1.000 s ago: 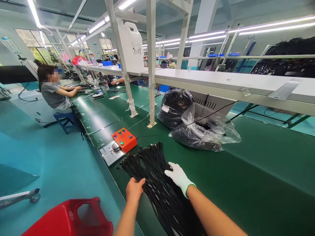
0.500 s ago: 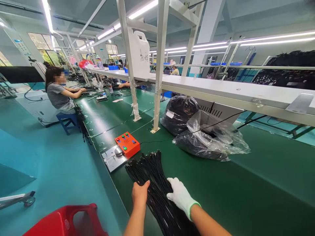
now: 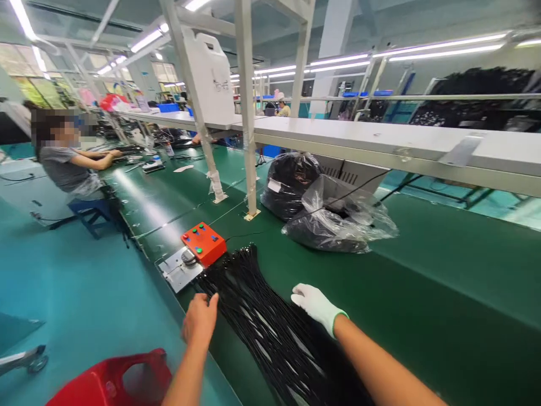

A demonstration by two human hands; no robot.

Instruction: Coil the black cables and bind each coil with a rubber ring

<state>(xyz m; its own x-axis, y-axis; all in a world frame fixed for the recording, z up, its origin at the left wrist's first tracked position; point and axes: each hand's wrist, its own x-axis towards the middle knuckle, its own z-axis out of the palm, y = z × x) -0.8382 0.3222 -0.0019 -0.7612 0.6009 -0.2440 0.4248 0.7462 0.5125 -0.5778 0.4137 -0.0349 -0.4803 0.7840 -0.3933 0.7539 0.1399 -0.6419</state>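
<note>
A long bundle of thin black cables lies spread on the green worktop, running from the orange box toward me. My left hand, bare, is just left of the bundle by the table edge, its thumb apart from the loosely bent fingers and nothing held. To the right of the cables, my right hand wears a white glove; its fingers are slightly bent and apart, with no object in them. The orange box with green buttons and a metal plate sits at the far end of the cables.
Clear plastic bags of black goods lie behind the cables. Posts carry a white shelf with a white jug. A red stool stands at lower left. A co-worker sits farther along the table.
My hands have moved apart, the left one leftward off the cables and the right one away to their right. The cables now lie more spread out. The view has shifted somewhat.
</note>
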